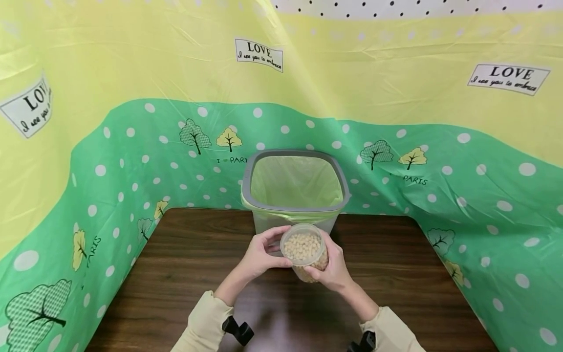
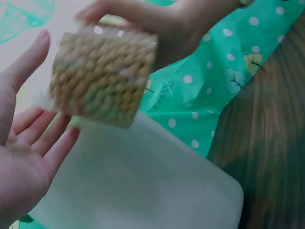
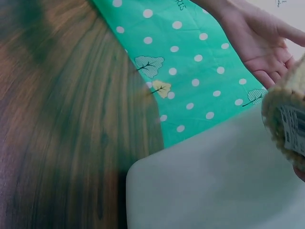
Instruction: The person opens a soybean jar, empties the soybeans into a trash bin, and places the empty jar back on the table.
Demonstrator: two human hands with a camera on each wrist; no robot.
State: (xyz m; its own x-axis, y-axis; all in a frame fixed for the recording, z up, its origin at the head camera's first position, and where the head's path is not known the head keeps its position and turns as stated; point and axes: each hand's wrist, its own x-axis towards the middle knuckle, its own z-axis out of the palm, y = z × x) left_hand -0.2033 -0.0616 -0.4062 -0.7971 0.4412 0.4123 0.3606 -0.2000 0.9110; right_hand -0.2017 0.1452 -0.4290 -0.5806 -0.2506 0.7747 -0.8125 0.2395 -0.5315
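A clear plastic jar (image 1: 303, 249) filled with small, round, tan pieces is held up in front of the bin, tilted so its round top faces the head camera. My right hand (image 1: 333, 264) grips its right side, thumb in front. Beside its left edge is my left hand (image 1: 263, 252), fingers spread and gently curved, thumb and fingertips right at the rim. The left wrist view shows the left palm (image 2: 24, 176) turned toward the jar (image 2: 105, 74). A printed label (image 3: 291, 126) shows on the jar's base in the right wrist view.
A light grey bin (image 1: 292, 219) with a darker grey rim (image 1: 246, 183) and a green liner (image 1: 294, 181) stands at the back of the dark wooden table (image 1: 184, 274). A green and yellow printed curtain (image 1: 145, 142) surrounds the table's back and sides.
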